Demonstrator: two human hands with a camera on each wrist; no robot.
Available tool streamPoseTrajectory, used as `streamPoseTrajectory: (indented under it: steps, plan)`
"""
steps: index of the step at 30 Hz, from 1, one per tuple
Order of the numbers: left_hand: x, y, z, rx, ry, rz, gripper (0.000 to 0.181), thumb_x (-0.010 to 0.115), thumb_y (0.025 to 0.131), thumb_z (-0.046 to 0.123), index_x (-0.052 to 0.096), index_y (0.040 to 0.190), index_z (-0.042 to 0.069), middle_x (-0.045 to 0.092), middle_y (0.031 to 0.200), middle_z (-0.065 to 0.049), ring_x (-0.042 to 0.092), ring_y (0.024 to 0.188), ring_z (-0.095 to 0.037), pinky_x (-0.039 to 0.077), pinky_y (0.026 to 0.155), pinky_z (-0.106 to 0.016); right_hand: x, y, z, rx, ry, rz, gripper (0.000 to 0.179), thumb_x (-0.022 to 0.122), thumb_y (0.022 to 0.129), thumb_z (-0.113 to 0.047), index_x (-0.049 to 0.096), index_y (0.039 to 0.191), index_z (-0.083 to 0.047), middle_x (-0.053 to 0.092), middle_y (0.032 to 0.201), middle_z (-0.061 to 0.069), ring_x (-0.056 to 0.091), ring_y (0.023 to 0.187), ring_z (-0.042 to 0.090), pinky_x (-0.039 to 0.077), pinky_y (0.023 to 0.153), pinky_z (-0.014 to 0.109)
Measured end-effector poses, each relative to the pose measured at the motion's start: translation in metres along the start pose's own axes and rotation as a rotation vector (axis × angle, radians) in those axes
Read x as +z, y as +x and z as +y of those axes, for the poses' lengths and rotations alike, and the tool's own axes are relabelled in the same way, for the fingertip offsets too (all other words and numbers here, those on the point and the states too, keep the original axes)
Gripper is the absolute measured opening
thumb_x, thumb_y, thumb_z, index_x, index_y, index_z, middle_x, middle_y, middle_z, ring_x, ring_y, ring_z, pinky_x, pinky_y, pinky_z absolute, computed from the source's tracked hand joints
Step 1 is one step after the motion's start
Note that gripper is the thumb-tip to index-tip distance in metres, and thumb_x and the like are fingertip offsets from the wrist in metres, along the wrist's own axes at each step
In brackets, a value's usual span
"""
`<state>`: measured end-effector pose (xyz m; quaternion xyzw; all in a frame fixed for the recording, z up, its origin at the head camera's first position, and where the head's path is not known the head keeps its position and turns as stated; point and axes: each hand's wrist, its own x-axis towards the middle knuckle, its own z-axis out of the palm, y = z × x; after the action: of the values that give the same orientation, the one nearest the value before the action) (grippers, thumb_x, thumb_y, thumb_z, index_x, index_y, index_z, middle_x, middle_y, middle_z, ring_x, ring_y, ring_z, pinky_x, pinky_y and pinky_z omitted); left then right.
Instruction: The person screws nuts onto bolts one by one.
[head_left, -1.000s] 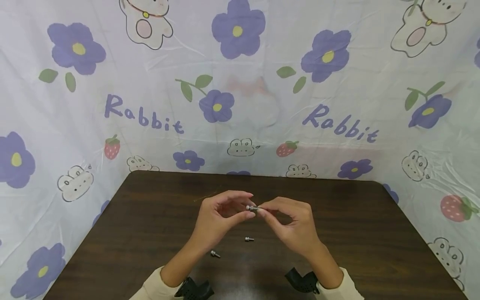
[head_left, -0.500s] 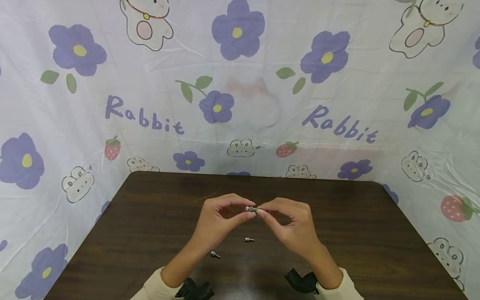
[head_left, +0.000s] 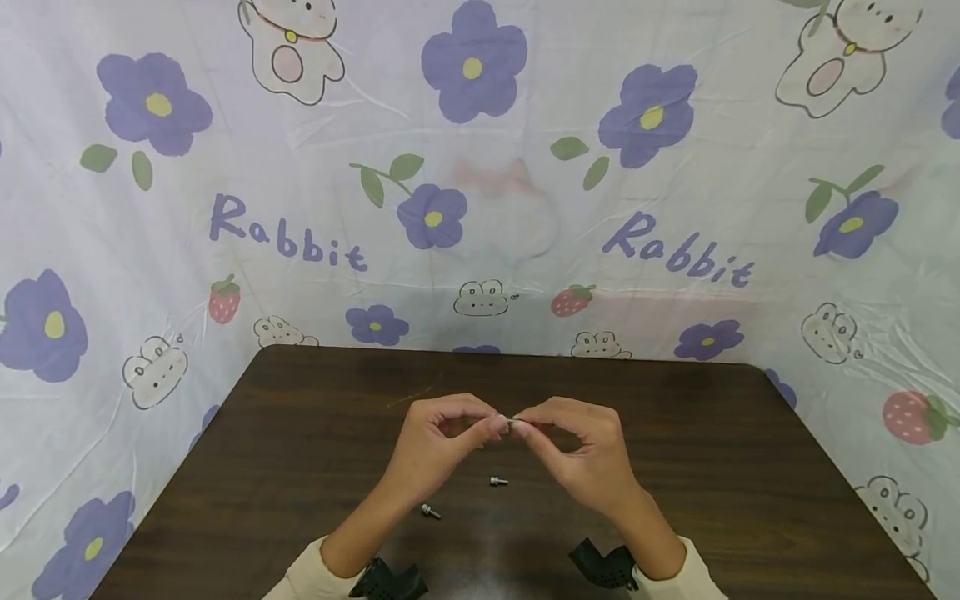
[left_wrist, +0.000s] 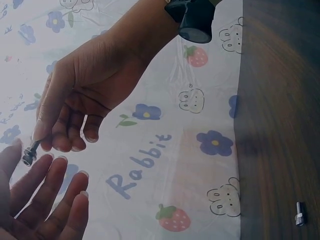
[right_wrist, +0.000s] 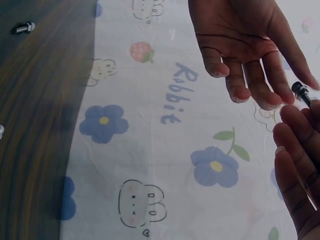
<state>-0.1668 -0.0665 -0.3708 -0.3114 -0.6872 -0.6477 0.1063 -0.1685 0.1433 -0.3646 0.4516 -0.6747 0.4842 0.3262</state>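
Between my two hands, raised above the table, is a small metal bolt [left_wrist: 30, 154] with rings stacked below its head. My right hand [head_left: 588, 446] pinches the threaded shank with thumb and forefinger. At the other end, my left hand [head_left: 438, 437] has thumb and fingertips around the bolt head, which they cover in the head view. The right wrist view shows the bolt's dark head [right_wrist: 300, 91] among the fingertips. Two similar bolts lie on the table: one [head_left: 498, 481] below the hands, the other [head_left: 431, 512] nearer and further left.
The dark wooden table [head_left: 300, 467] has a rounded far edge. Behind it and at both sides hangs a pale cloth [head_left: 525, 233] printed with flowers and rabbits. Black camera mounts [head_left: 390, 581] sit at the wrists, by the cream sleeves.
The left thumb and fingertips have closed over the bolt head, which showed between them before. The right hand keeps its pinch almost in place; the loose bolts have not moved.
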Motion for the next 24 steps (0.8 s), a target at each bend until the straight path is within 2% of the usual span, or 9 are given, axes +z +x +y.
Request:
streamPoseTrajectory:
  steps: [4,7,10,13,18,24]
  plan:
    - [-0.0005,-0.0005,0.0019,-0.016,-0.012,0.003,0.017,0.078,0.090,0.011,0.078,0.108,0.009,0.076,0.093,-0.006,0.073,0.076,-0.019,0.062,0.066,-0.032,-0.0007,0.0006,-0.0005,-0.002,-0.001,0.004,0.018,0.078,0.082,0.008,0.077,0.094,-0.005,0.075,0.084,0.007,0.068,0.068,0.013,0.056,0.064,0.020]
    - [-0.0010,-0.0013,0.0020,0.026,0.001,0.016,0.030,0.082,0.086,0.008,0.075,0.115,0.010,0.076,0.100,-0.004,0.073,0.080,-0.019,0.061,0.064,-0.033,-0.0010,0.0010,-0.0008,-0.005,-0.004,0.006,0.016,0.078,0.083,0.006,0.077,0.094,-0.006,0.075,0.084,0.007,0.068,0.069,0.014,0.056,0.064,0.020]
    - [-0.0014,-0.0013,0.0013,0.085,0.016,0.027,0.028,0.083,0.084,0.005,0.076,0.111,0.009,0.075,0.101,-0.003,0.072,0.082,-0.019,0.061,0.064,-0.034,-0.0010,0.0009,-0.0008,-0.005,-0.002,0.004,0.017,0.078,0.083,0.007,0.077,0.094,-0.005,0.075,0.084,0.007,0.069,0.069,0.014,0.056,0.064,0.020]
    - [-0.0011,-0.0015,0.0016,0.111,0.016,0.033,0.022,0.082,0.085,0.003,0.078,0.106,0.008,0.075,0.099,-0.003,0.070,0.081,-0.018,0.061,0.062,-0.033,-0.0008,0.0005,-0.0007,-0.005,0.004,0.000,0.019,0.079,0.082,0.008,0.077,0.095,-0.005,0.075,0.084,0.008,0.069,0.069,0.014,0.056,0.063,0.020]
    - [-0.0008,-0.0020,0.0022,0.096,0.023,0.039,0.018,0.081,0.086,0.006,0.079,0.104,0.010,0.075,0.096,-0.002,0.069,0.077,-0.017,0.060,0.059,-0.032,-0.0005,0.0000,-0.0005,-0.004,0.009,-0.002,0.019,0.079,0.082,0.008,0.077,0.095,-0.005,0.075,0.084,0.008,0.068,0.068,0.014,0.056,0.063,0.020]
    - [-0.0007,-0.0009,0.0018,0.052,-0.015,0.028,0.012,0.079,0.090,0.008,0.078,0.101,0.009,0.074,0.092,-0.004,0.071,0.071,-0.027,0.061,0.059,-0.036,-0.0003,0.0000,-0.0006,0.004,0.012,-0.004,0.022,0.078,0.080,0.011,0.077,0.095,-0.004,0.075,0.085,0.008,0.068,0.069,0.014,0.056,0.064,0.020]
